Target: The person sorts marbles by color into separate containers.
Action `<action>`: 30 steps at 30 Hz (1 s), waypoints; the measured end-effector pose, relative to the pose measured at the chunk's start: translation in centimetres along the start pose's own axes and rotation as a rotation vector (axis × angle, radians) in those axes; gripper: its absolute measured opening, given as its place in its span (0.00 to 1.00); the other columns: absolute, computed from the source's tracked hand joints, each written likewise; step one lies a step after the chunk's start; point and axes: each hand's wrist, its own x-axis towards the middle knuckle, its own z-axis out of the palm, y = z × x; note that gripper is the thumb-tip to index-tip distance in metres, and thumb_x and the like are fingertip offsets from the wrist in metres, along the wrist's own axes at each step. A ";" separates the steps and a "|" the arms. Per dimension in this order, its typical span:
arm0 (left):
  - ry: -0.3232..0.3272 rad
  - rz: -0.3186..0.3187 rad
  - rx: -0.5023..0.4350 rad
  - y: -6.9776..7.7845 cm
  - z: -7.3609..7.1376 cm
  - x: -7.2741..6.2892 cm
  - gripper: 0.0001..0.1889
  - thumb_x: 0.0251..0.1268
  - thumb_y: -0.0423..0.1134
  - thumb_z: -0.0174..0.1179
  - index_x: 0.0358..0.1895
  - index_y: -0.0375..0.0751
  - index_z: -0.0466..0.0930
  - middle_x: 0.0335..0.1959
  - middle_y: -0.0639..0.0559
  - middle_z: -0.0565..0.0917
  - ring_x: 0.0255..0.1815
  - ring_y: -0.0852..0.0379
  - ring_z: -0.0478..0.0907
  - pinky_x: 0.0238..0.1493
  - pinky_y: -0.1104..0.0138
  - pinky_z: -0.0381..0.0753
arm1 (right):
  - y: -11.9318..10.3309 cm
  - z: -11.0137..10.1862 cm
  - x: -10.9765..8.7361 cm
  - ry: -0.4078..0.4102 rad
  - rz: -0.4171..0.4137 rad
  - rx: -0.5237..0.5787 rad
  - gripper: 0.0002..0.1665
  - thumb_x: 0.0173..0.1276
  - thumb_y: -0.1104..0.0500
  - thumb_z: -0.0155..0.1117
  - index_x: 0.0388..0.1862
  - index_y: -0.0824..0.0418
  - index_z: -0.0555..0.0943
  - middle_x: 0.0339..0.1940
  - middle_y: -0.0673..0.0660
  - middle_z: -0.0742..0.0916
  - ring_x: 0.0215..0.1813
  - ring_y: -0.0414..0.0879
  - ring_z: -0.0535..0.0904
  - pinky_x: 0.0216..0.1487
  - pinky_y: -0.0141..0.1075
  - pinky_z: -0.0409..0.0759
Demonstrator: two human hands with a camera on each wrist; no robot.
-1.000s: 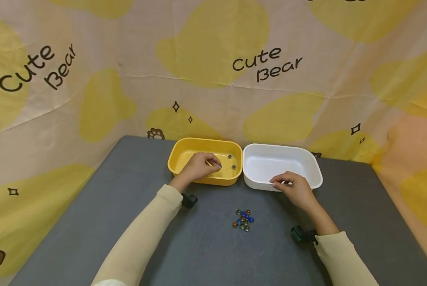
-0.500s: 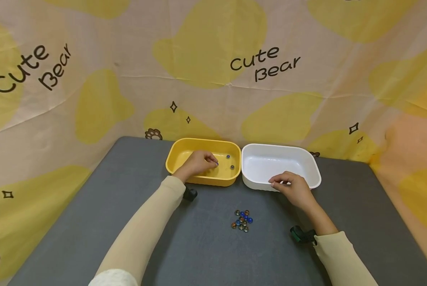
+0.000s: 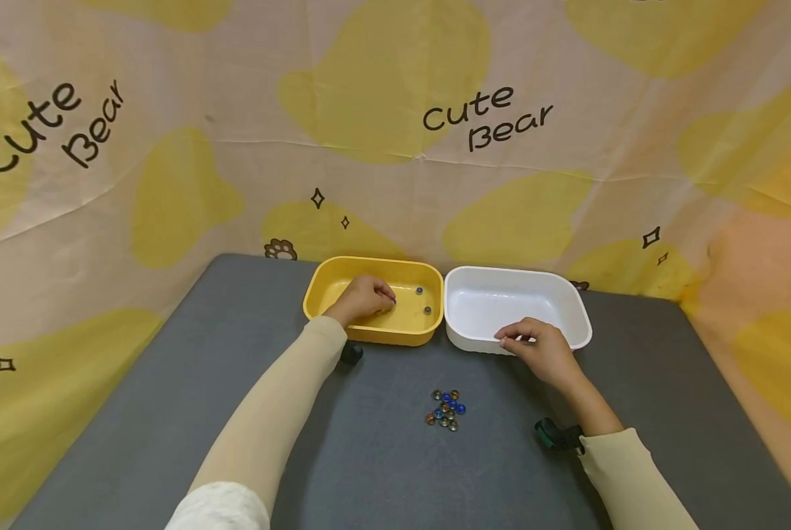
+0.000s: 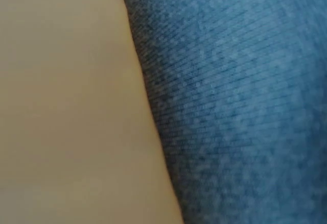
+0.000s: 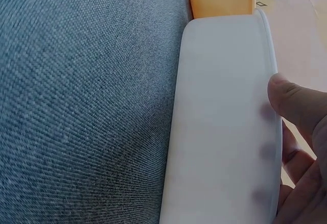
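Note:
My left hand (image 3: 364,297) reaches over the front rim into the yellow bin (image 3: 395,338). Its fingertips pinch a small blue marble (image 3: 394,300), mostly covered by the fingers. Two more marbles lie on the bin floor, a bluish marble (image 3: 419,291) and a greyish marble (image 3: 427,311). At the front rim of the white bin (image 3: 471,343), my right hand (image 3: 543,350) grips the edge. In the right wrist view the thumb (image 5: 294,99) presses at the rim, and the other fingers show as shadows through the wall.
Several glass marbles (image 3: 445,410), blue, amber and clear, lie clustered on the grey tabletop (image 3: 382,456) before the bins. Both bins stand side by side against a printed cloth backdrop (image 3: 369,132). A yellow wall (image 4: 71,101) fills the left wrist view's left side.
My left hand has moved a little left and deeper into the yellow bin, the blue marble still at its fingertips. The right hand keeps its grip on the white bin's rim.

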 end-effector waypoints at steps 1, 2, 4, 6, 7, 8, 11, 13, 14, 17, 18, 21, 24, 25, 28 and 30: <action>0.003 0.000 0.003 0.0 0.0 0.0 0.06 0.59 0.38 0.66 0.38 0.43 0.86 0.33 0.51 0.84 0.32 0.57 0.75 0.33 0.70 0.73 | 0.0 0.0 0.0 -0.002 0.002 -0.001 0.05 0.59 0.63 0.70 0.34 0.55 0.88 0.31 0.50 0.87 0.33 0.33 0.75 0.38 0.27 0.73; 0.003 0.000 0.005 -0.1 0.0 0.1 0.06 0.59 0.38 0.66 0.38 0.43 0.86 0.34 0.51 0.84 0.32 0.57 0.75 0.33 0.70 0.73 | -0.1 0.0 0.0 -0.003 0.002 0.000 0.05 0.60 0.63 0.70 0.34 0.55 0.88 0.31 0.50 0.87 0.33 0.33 0.74 0.38 0.27 0.73; 0.004 0.000 0.010 -0.1 0.0 0.1 0.06 0.58 0.38 0.66 0.38 0.43 0.86 0.34 0.51 0.85 0.32 0.57 0.75 0.33 0.71 0.73 | -0.1 -0.1 0.1 -0.004 0.000 0.000 0.05 0.60 0.63 0.70 0.34 0.55 0.88 0.31 0.50 0.87 0.33 0.33 0.74 0.38 0.27 0.73; 0.003 -0.004 0.010 -0.1 0.0 0.2 0.06 0.58 0.37 0.66 0.37 0.43 0.86 0.34 0.51 0.84 0.32 0.57 0.74 0.33 0.71 0.72 | -0.2 -0.1 0.1 -0.007 0.000 0.002 0.05 0.60 0.63 0.70 0.34 0.54 0.88 0.31 0.49 0.87 0.33 0.33 0.74 0.38 0.27 0.73; 0.001 -0.005 0.010 0.0 0.0 0.2 0.06 0.58 0.37 0.66 0.37 0.43 0.86 0.34 0.51 0.84 0.32 0.57 0.74 0.33 0.71 0.72 | -0.2 -0.2 0.1 -0.008 0.000 0.002 0.05 0.60 0.63 0.70 0.34 0.54 0.88 0.31 0.49 0.87 0.33 0.33 0.74 0.38 0.27 0.73; -0.001 -0.008 0.007 0.0 0.0 0.2 0.06 0.58 0.37 0.66 0.38 0.43 0.86 0.34 0.51 0.84 0.32 0.57 0.74 0.32 0.71 0.72 | -0.2 -0.2 0.1 -0.009 0.001 0.003 0.05 0.60 0.63 0.70 0.34 0.54 0.88 0.31 0.49 0.87 0.33 0.33 0.74 0.38 0.27 0.73; -0.004 -0.011 0.005 0.1 -0.1 0.2 0.07 0.58 0.38 0.66 0.39 0.43 0.85 0.35 0.51 0.84 0.32 0.57 0.75 0.34 0.70 0.73 | -0.2 -0.2 0.1 -0.013 0.005 0.005 0.05 0.60 0.63 0.70 0.34 0.55 0.88 0.32 0.50 0.87 0.33 0.33 0.75 0.38 0.27 0.73; -0.003 -0.010 0.007 0.1 -0.2 0.2 0.08 0.59 0.39 0.66 0.40 0.43 0.85 0.35 0.50 0.84 0.33 0.57 0.75 0.35 0.70 0.74 | -0.2 -0.2 0.1 -0.016 0.009 0.007 0.05 0.60 0.63 0.69 0.35 0.55 0.88 0.32 0.50 0.87 0.33 0.34 0.74 0.38 0.27 0.73; -0.002 -0.009 0.011 0.1 -0.3 0.1 0.09 0.59 0.39 0.66 0.41 0.43 0.84 0.36 0.50 0.83 0.34 0.57 0.76 0.35 0.70 0.74 | -0.2 -0.2 0.1 -0.017 0.011 0.009 0.05 0.60 0.63 0.69 0.35 0.55 0.88 0.32 0.50 0.87 0.33 0.34 0.74 0.38 0.27 0.73; 0.003 0.000 0.023 0.1 -0.6 -0.1 0.11 0.59 0.40 0.67 0.43 0.42 0.84 0.37 0.50 0.83 0.35 0.56 0.76 0.36 0.70 0.75 | -0.2 -0.2 0.0 -0.018 0.013 0.011 0.05 0.60 0.63 0.69 0.35 0.55 0.88 0.32 0.50 0.87 0.33 0.33 0.75 0.38 0.27 0.73; 0.004 0.003 0.027 0.1 -0.7 -0.2 0.11 0.59 0.40 0.67 0.44 0.42 0.84 0.37 0.50 0.83 0.35 0.56 0.76 0.36 0.70 0.75 | -0.2 -0.2 0.0 -0.018 0.012 0.010 0.05 0.60 0.63 0.69 0.35 0.55 0.88 0.32 0.50 0.87 0.33 0.33 0.75 0.38 0.27 0.73; 0.008 0.008 0.050 0.3 -0.9 -0.6 0.11 0.58 0.42 0.67 0.43 0.44 0.84 0.38 0.50 0.82 0.36 0.55 0.76 0.36 0.68 0.76 | -0.2 -0.2 0.0 -0.018 0.009 0.009 0.05 0.60 0.64 0.69 0.35 0.55 0.88 0.32 0.50 0.88 0.33 0.33 0.75 0.38 0.27 0.74; 0.024 0.015 0.087 0.5 -1.2 -1.2 0.11 0.58 0.45 0.67 0.43 0.48 0.84 0.38 0.52 0.82 0.37 0.55 0.76 0.38 0.67 0.75 | -0.2 -0.2 0.1 -0.018 0.009 0.008 0.05 0.60 0.63 0.69 0.35 0.55 0.88 0.33 0.51 0.87 0.33 0.33 0.75 0.38 0.27 0.74; 0.029 0.018 0.099 0.6 -1.2 -1.4 0.12 0.58 0.46 0.67 0.44 0.49 0.84 0.39 0.53 0.83 0.38 0.55 0.77 0.38 0.67 0.75 | -0.2 -0.2 0.1 -0.018 0.009 0.007 0.05 0.60 0.63 0.69 0.35 0.55 0.88 0.33 0.51 0.87 0.33 0.33 0.74 0.38 0.27 0.73; 0.043 0.037 0.114 1.0 -1.3 -2.1 0.15 0.58 0.48 0.67 0.47 0.49 0.84 0.40 0.54 0.83 0.40 0.55 0.78 0.40 0.65 0.75 | -0.2 -0.2 0.1 -0.017 0.010 0.004 0.05 0.60 0.63 0.69 0.35 0.56 0.88 0.32 0.51 0.87 0.33 0.33 0.74 0.38 0.27 0.73; 0.049 0.053 0.109 1.4 -1.3 -2.7 0.17 0.58 0.48 0.67 0.49 0.47 0.84 0.41 0.53 0.84 0.42 0.55 0.78 0.42 0.64 0.76 | -0.2 -0.2 0.0 -0.015 0.011 0.004 0.05 0.60 0.63 0.69 0.35 0.56 0.88 0.32 0.51 0.87 0.33 0.33 0.74 0.37 0.27 0.73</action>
